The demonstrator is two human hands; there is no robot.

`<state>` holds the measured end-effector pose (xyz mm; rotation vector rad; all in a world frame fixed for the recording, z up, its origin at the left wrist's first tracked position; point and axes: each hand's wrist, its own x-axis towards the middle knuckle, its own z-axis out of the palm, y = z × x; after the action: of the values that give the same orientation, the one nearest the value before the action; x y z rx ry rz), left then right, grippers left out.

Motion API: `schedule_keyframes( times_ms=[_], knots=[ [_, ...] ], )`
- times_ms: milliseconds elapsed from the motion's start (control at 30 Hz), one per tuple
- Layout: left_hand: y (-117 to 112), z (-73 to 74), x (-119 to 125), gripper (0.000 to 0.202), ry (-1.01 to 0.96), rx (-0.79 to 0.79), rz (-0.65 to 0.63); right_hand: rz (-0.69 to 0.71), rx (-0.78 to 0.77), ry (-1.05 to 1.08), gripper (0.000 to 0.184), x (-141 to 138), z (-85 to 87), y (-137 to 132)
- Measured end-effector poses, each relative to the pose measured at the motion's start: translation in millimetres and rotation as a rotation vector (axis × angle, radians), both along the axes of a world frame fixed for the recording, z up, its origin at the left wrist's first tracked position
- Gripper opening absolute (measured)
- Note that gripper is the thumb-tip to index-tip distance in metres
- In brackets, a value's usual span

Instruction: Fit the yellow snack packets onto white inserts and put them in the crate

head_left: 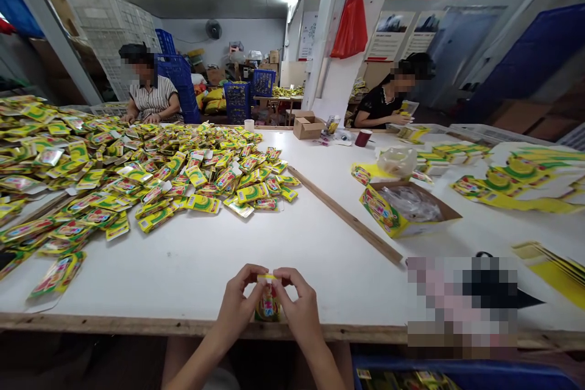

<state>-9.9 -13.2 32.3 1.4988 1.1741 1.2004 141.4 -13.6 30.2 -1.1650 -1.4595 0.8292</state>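
At the near edge of the white table, a small yellow and green printed carton [268,306] is held between both hands. My left hand [242,295] pinches its top end from the left, thumb and forefinger at the flap. From the right, my right hand [296,298] grips the same end with thumb and forefinger. The carton's white and yellow top edge shows between the fingertips, and its printed face is turned towards me. Part of its sides is hidden by the thumbs. A large heap of similar small cartons [201,177] spreads over the table on the left.
A wooden strip [345,213] lies across the white table [205,274]. Right of it stands an open display box [402,210] with clear plastic inside. Flat printed card sheets [525,180] lie farther right. A blue crate [457,375] sits below the edge. Two people work across the table.
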Motion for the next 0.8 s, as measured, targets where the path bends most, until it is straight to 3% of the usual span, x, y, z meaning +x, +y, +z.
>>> schedule_keyframes(
  times_ms=[200, 367, 667, 733, 800],
  knots=[
    [9, 0.8, 3, 0.016, -0.063, -0.059, 0.052, -0.041, -0.025, -0.045, 0.015, -2, 7.1, 10],
    [6, -6.3, 0, 0.020, -0.130, -0.086, 0.012, 0.014, -0.054, 0.010, 0.016, 0, -0.6, 2],
    [-3, -7.0, -6, 0.015, 0.032, 0.109, -0.019, 0.031, -0.035, 0.063, 0.017, -11, -6.8, 0],
    [-3, -5.2, -7, 0.016, 0.062, 0.133, -0.044, 0.001, -0.005, 0.027, 0.020, -5, -4.3, -3],
    [1, -5.9, -17, 0.019, 0.118, 0.159, -0.064, -0.089, 0.030, -0.064, 0.022, 22, -5.7, -15]
  ],
)
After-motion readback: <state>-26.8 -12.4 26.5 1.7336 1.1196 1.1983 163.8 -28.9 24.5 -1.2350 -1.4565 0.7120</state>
